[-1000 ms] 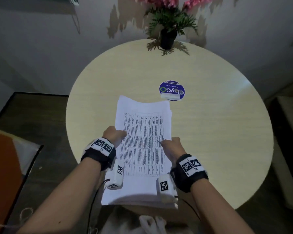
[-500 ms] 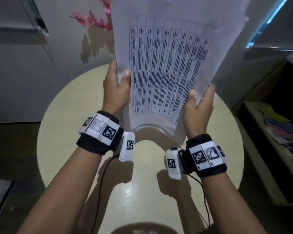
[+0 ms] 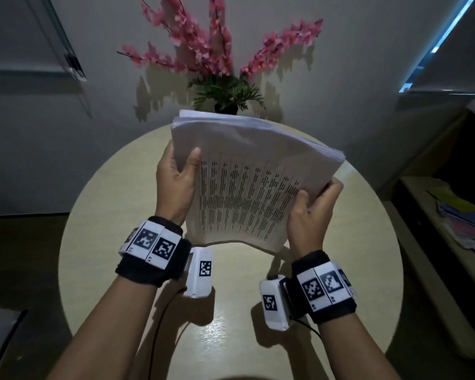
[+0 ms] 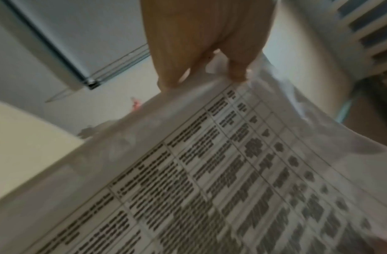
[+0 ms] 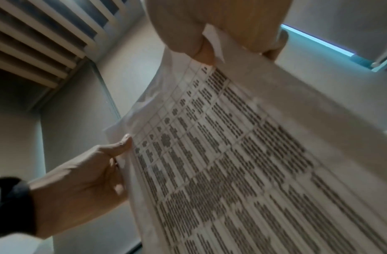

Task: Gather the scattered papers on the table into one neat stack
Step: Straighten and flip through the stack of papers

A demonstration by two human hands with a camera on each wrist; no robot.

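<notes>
Paper stack (image 3: pixel 247 187) held upright above the round surface (image 3: pixel 99 256), in front of the flower pot (image 3: pixel 225 108). Left hand (image 3: pixel 176 182) grips its left edge, right hand (image 3: pixel 310 215) its right edge, thumbs on the printed face.

printed text on papers (image 3: pixel 247 198) blurred — unreadable, pot (image 3: pixel 225 108) mostly hidden behind them

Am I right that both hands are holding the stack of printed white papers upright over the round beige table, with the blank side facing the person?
Not quite: the head view shows the printed side of the stack of printed white papers facing the person. Both hands, left hand and right hand, hold it upright over the round beige table.
</notes>
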